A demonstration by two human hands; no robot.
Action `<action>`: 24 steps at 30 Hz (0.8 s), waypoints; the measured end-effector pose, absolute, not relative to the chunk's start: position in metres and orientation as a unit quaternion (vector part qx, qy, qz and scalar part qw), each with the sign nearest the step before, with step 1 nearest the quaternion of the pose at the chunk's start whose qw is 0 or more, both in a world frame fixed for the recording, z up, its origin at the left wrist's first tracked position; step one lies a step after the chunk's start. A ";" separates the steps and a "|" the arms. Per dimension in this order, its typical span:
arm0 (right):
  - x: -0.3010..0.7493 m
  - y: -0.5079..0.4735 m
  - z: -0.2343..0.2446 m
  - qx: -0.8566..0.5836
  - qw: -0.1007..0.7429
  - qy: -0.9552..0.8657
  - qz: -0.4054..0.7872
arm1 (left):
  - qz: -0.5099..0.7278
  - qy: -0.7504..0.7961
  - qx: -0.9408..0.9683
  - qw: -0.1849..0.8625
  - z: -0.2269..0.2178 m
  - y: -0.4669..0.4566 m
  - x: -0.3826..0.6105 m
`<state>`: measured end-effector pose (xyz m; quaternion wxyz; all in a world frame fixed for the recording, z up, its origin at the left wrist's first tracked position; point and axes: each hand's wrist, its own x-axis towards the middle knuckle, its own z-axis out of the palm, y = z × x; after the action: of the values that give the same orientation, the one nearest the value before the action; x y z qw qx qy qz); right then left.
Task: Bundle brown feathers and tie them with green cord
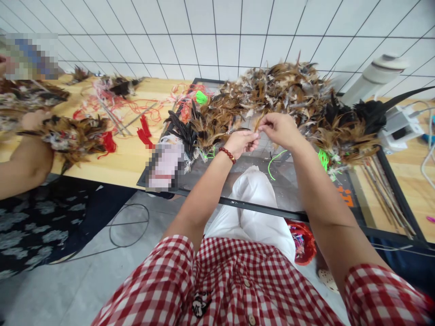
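My left hand point(242, 143), with a red bead bracelet on its wrist, and my right hand point(279, 129) meet above a glass-topped table point(295, 199). Both are closed in a pinch, fingertips touching, on a small brown feather piece that is barely visible between them. Just behind my hands lies a big heap of brown and black feathers point(272, 90). A tied bundle of feathers point(200, 124) lies to the left of my left hand.
A co-worker's arm point(23, 163) at the left holds a feather bundle point(73, 138) over a wooden table point(125, 158) strewn with red string. Thin sticks point(384, 190) lie at the right beside a white device point(397, 127). A red basket point(302, 242) sits under the table.
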<state>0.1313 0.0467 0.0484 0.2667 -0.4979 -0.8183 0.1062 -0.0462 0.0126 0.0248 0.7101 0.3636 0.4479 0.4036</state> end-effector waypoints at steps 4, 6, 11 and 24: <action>0.171 0.062 0.044 -0.554 0.242 -0.796 0.031 | 0.467 0.444 0.312 0.698 0.026 0.015 -0.045; 0.185 0.066 0.040 -0.558 0.180 -0.809 0.045 | 0.487 0.441 0.281 0.700 0.026 0.016 -0.045; 0.177 0.061 0.026 -0.596 0.121 -0.790 0.076 | 0.495 0.445 0.261 0.699 0.023 0.018 -0.044; 0.145 0.042 0.034 -0.485 0.241 -0.831 0.129 | 0.503 0.449 0.256 0.692 0.016 0.018 -0.043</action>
<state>0.1453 0.0424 0.0335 0.2411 -0.4846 -0.8310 0.1288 -0.0430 0.0178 0.0161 0.6924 0.2564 0.4491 0.5032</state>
